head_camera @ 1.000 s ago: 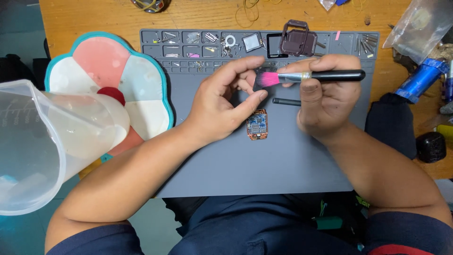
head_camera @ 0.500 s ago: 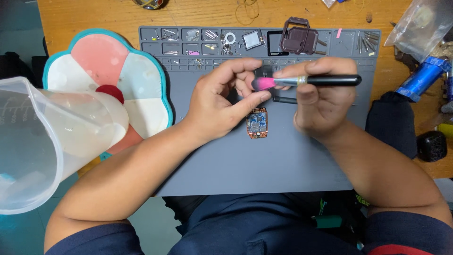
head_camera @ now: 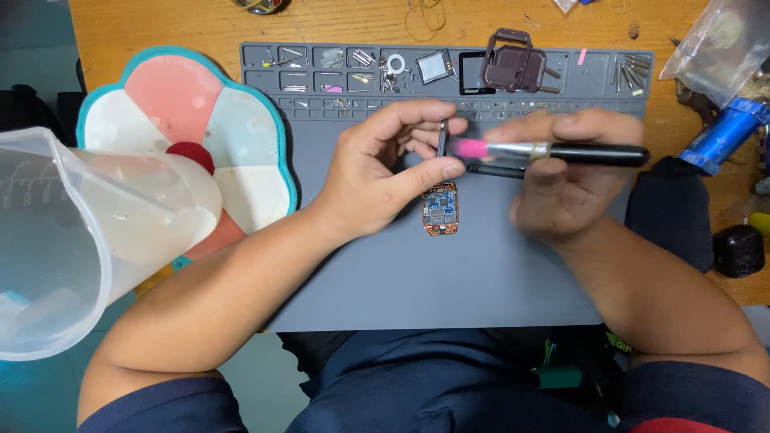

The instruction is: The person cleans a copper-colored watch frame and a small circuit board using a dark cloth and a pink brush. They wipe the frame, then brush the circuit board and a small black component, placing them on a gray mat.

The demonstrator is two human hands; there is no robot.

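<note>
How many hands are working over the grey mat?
2. The left hand pinches a small dark part above a circuit board. The right hand holds a pink-tipped brush against that part. No other person's hands show.

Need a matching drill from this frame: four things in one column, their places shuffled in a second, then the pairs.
Things:
1. brush
2. circuit board
3. flower tray
4. jug

Places:
A. left edge of the view, nearest the camera
B. in the right hand
C. on the grey mat, under the left hand's thumb
D. on the table, left of the mat

Pairs: 1-B, 2-C, 3-D, 4-A
</note>
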